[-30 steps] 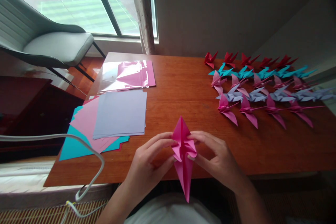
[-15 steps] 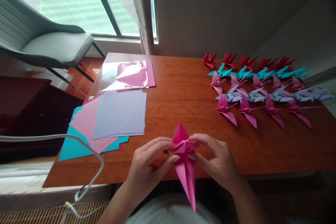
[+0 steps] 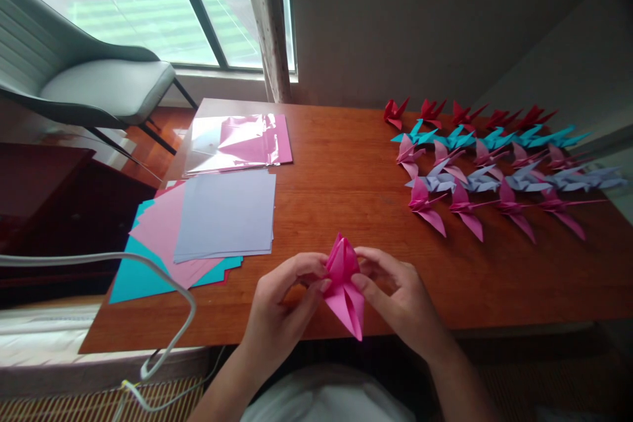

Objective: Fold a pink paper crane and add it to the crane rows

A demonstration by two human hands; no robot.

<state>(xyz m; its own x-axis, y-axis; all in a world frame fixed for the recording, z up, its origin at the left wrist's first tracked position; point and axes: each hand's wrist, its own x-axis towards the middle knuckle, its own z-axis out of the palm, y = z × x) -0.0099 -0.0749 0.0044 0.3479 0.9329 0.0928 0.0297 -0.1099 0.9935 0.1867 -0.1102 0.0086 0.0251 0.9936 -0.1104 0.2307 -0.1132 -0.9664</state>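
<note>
A bright pink folded paper crane [image 3: 345,290] is held above the front edge of the table, one tip pointing away from me and another toward my body. My left hand [image 3: 289,300] pinches its left side between thumb and fingers. On the opposite side, my right hand [image 3: 393,287] grips it, the thumb lying on the near face and the fingers behind. Parts of the paper behind my fingertips are hidden.
Rows of finished paper cranes [image 3: 465,135] in several colours stand at the right of the wooden table [image 3: 336,178]. At left lie loose sheets of paper [image 3: 225,214] and a plastic packet [image 3: 232,142]. A white cable [image 3: 190,316] loops near the front-left edge; a chair [image 3: 109,89] stands beyond.
The pink crane has tilted in my hands: its near point now looks shorter and its raised middle fold no longer shows. My fingers have shifted slightly along its sides.
</note>
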